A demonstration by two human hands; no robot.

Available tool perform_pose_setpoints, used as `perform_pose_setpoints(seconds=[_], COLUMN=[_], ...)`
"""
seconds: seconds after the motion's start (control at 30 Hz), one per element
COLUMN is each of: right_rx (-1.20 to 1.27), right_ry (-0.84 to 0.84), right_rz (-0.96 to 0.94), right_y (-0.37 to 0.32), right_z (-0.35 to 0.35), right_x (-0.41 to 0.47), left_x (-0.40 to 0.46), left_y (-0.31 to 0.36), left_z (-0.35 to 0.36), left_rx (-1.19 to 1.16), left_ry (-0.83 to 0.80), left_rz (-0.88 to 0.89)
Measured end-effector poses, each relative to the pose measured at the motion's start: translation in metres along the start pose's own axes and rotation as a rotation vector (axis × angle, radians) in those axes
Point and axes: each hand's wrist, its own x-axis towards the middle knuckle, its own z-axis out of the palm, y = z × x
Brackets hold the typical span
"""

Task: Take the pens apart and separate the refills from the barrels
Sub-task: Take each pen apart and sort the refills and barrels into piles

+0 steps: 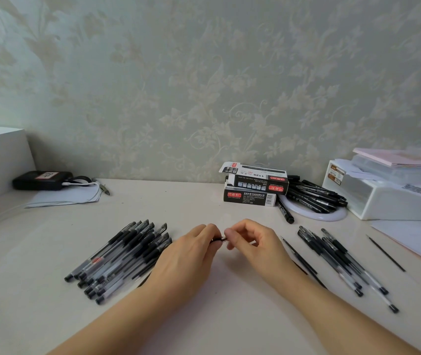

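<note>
Pen (219, 240) held above table (204, 201) at centre, between both hands; only a short dark bit with a metal tip shows in the gap, rest hidden by the left hand. Left hand (191, 254) fingers curled round the pen body. Right hand (250, 242) thumb and forefinger pinched on the tip end, other fingers loosely curled. Left of the hands: pile of assembled pens (119, 254), capped, lying roughly parallel, slanting up to the right. Right of the hands: group of clear barrels (340, 260) lying slanted, with two thin black refills (300, 257) just left of them and partly under the right wrist. One more loose refill (386, 253) further right, apart from the barrels, near sheets of paper (414, 242). Behind: two stacked pen boxes (254, 187) near the wall, heap of black pens (314, 196) beside them on a white round plate (332, 216), one pen (286, 212) poking off its left edge. White storage box (389, 198) far right. Far left: black device (41, 180) with white cable on paper.
</note>
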Motion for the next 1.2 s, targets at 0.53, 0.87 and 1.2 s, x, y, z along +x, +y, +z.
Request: perform_pose_setpoints(seconds=[0.53,0.87,1.2], right_rx=[-0.315,-0.364,0.186], right_ry=[-0.065,-0.071,0.033], right_rz=[-0.065,-0.122,0.068], right_y=[-0.001,0.001,-0.011], right_z=[0.002,0.004,0.003], right_x=[-0.006,-0.006,-0.003], left_x=[-0.001,-0.002,-0.001], left_y=[-0.008,-0.005,-0.002], left_z=[0.003,0.003,0.001], left_rx=[-0.008,-0.069,-0.146], left_ry=[0.068,0.074,0.103], left_rz=[-0.010,0.024,0.097])
